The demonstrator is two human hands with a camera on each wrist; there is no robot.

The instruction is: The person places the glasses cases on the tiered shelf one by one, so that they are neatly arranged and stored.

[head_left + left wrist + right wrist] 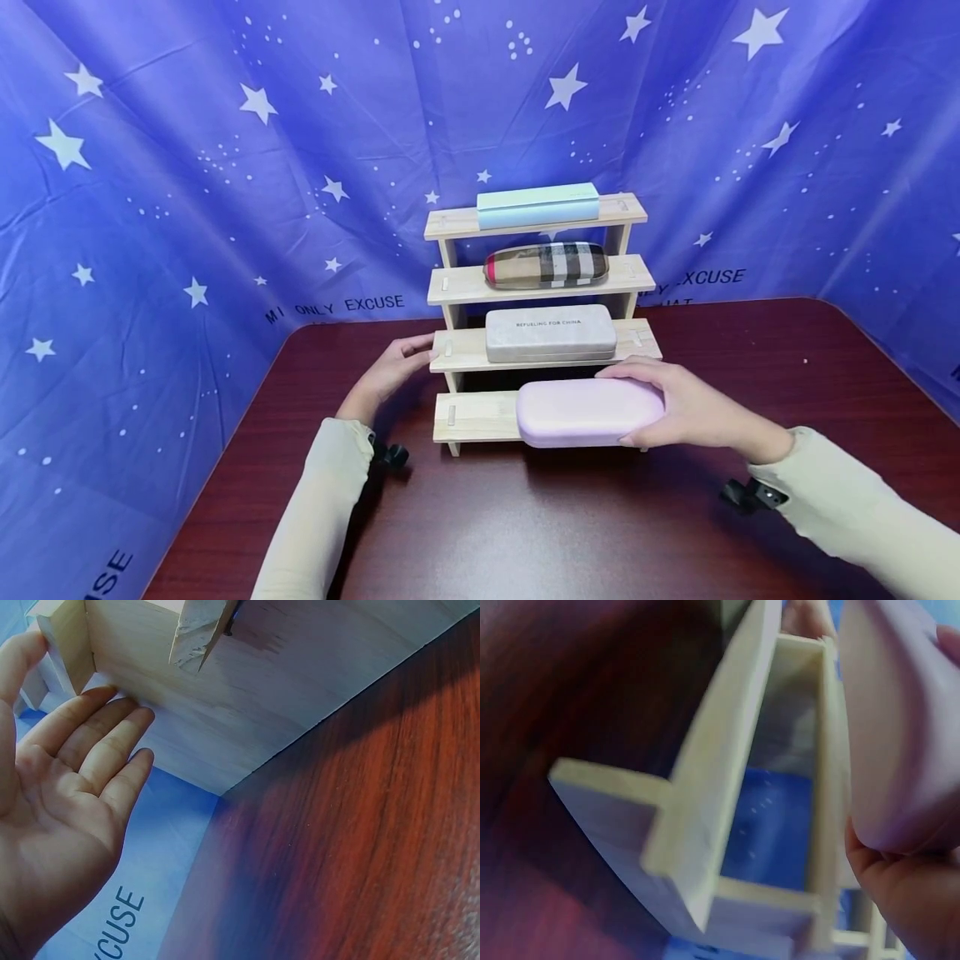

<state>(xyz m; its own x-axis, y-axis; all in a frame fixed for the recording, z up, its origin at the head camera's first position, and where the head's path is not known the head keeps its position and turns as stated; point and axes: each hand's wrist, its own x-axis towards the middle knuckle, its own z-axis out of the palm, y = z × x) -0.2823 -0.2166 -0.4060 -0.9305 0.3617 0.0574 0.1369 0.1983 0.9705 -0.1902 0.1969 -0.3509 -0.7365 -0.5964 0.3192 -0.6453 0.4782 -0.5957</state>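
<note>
My right hand point(678, 404) grips the right end of a lavender glasses case point(585, 412), thumb at the front and fingers behind. In the right wrist view, a gap shows between this case point(900, 735) and the lowest board point(712, 750) of a wooden tiered stand point(476, 417). My left hand point(393, 375) is at the stand's left side, its fingers extended along the side panel point(300, 697) and the thumb at a board's end. A grey glasses case point(551, 333) with printed letters lies on the second tier from the bottom.
A plaid glasses case point(547, 265) rests on the tier above the grey one. On the top tier lies a light blue case point(538, 206). The stand is on a dark red-brown table point(480, 525), before a blue curtain point(225, 167) with white stars.
</note>
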